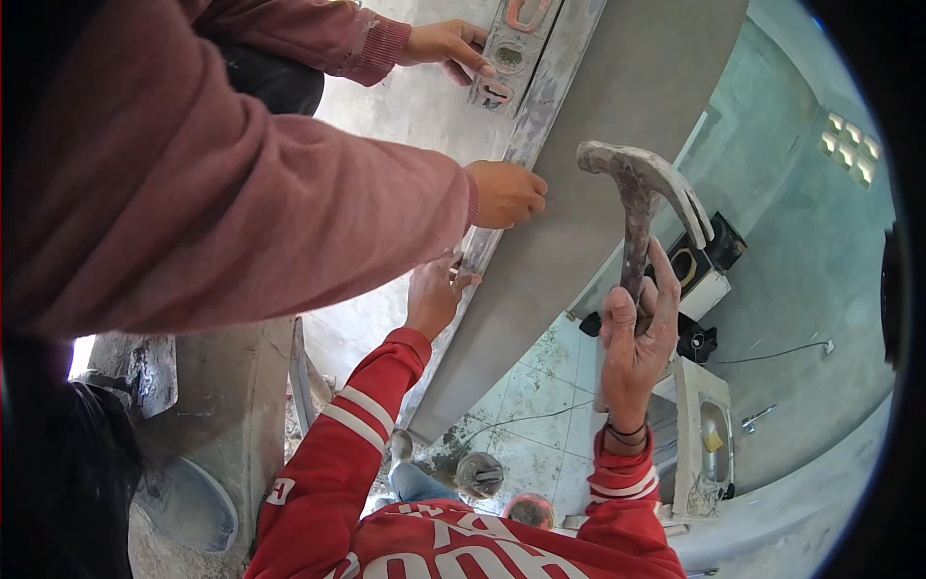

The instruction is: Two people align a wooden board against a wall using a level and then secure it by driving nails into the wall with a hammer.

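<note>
My right hand (639, 352), in a red sleeve, grips a claw hammer (636, 217) upright by its handle, with the grey-crusted head on top. Lower down at the left, my left hand (434, 297) has its fingers closed at the edge of a long metal straightedge (550, 111). Whatever it pinches there is too small to make out. A co-worker's hand (506, 193) in a maroon sleeve rests on the straightedge just above mine. That person's other hand (449, 48) touches a spirit level (508, 60) lying along the bar.
A smooth grey surface (627, 125) runs beside the straightedge. Below lie a tiled floor (531, 405), a bucket (479, 475) and a reddish tub (529, 510). At right are a speaker box (687, 265), a trailing cable and a sink (715, 444). Planks (217, 386) stand at left.
</note>
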The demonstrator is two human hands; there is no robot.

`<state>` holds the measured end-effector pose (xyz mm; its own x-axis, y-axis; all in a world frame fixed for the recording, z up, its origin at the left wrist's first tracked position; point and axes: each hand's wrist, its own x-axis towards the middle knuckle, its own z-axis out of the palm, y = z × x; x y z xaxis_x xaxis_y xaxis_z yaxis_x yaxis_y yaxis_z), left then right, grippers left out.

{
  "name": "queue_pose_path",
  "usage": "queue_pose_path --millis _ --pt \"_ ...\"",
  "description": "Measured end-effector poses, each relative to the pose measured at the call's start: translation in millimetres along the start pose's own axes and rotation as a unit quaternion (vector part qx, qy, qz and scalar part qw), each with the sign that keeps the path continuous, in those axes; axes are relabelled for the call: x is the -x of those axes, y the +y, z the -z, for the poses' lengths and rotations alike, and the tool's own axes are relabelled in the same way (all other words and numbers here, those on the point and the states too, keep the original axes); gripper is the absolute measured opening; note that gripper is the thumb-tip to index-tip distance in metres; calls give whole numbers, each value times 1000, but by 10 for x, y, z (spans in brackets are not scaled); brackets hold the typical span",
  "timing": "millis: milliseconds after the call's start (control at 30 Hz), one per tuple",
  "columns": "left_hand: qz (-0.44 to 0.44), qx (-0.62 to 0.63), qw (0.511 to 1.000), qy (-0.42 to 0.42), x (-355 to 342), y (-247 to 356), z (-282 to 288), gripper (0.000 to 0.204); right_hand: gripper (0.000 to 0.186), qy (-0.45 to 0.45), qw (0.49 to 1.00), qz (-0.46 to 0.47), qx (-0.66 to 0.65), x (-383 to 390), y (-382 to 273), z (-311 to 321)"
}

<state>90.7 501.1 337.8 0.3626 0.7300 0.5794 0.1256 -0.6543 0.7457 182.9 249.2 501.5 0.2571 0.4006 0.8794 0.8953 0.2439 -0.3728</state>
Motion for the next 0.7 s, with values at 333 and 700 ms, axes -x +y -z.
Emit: queue_pose_path --millis 333,700 --pt "2 43 999 -19 5 -62 24 55 43 69 944 -204 -251 1035 -99 -357" --pt "33 99 994 -34 23 87 71 55 24 -23 908 -349 -229 2145 153 -332"
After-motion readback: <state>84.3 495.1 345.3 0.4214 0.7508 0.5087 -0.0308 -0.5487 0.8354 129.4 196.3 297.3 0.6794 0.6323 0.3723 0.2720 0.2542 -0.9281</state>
